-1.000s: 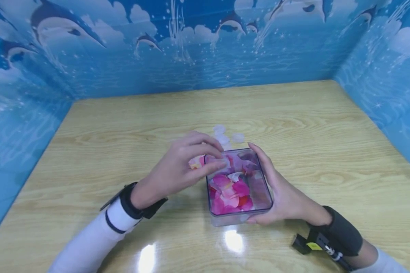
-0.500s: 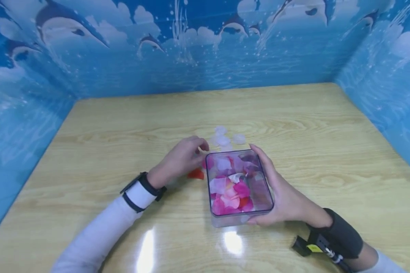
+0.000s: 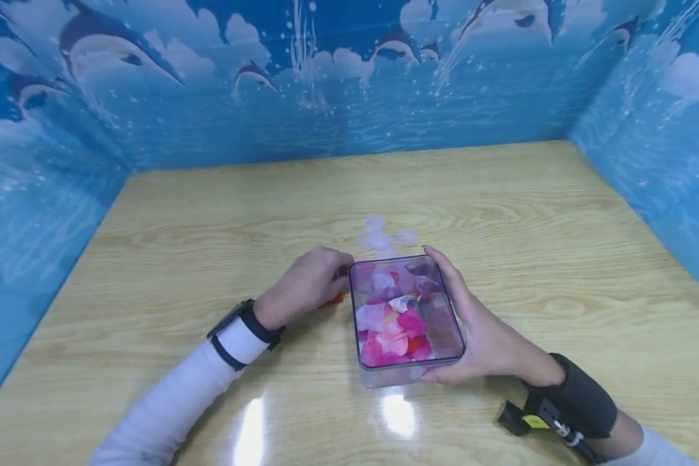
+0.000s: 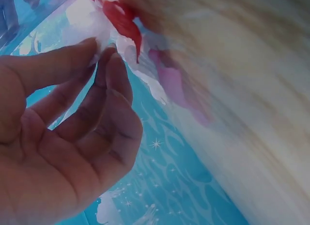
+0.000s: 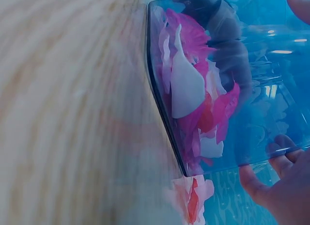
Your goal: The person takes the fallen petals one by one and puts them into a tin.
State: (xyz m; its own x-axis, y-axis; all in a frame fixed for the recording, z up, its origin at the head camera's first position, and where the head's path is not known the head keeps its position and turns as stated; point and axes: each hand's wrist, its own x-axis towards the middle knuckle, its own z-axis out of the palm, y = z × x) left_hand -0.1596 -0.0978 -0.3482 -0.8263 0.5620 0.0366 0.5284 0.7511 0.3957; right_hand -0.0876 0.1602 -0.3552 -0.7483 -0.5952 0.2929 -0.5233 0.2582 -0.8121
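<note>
A clear square box [image 3: 393, 375] with a dark rim stands on the table, with pink, white and red petals [image 3: 393, 340] inside. My right hand [image 3: 480, 340] grips its right side, thumb at the near corner and fingers at the far one. In the right wrist view, a white petal [image 5: 188, 91] shows against the transparent wall. Just left of the box, my left hand [image 3: 309, 285] pinches a pale petal [image 4: 98, 53] between thumb and fingertip. Close by lie a red petal [image 4: 125, 25] and a pinkish-purple petal [image 4: 170, 82]. The box partly hides that small pile in the head view.
Several pale translucent petals [image 3: 378, 240] lie on the wood-grain table [image 3: 221, 226] just behind the box. A blue dolphin-print sheet [image 3: 338, 123] closes off the back and both sides. Pink and red petals [image 5: 193, 200] lie beyond the box in the right wrist view.
My left hand has moved from over the box to the petals at its left, then slightly lower, and now pinches one. A pale petal has appeared on the pile inside. The right hand stays still.
</note>
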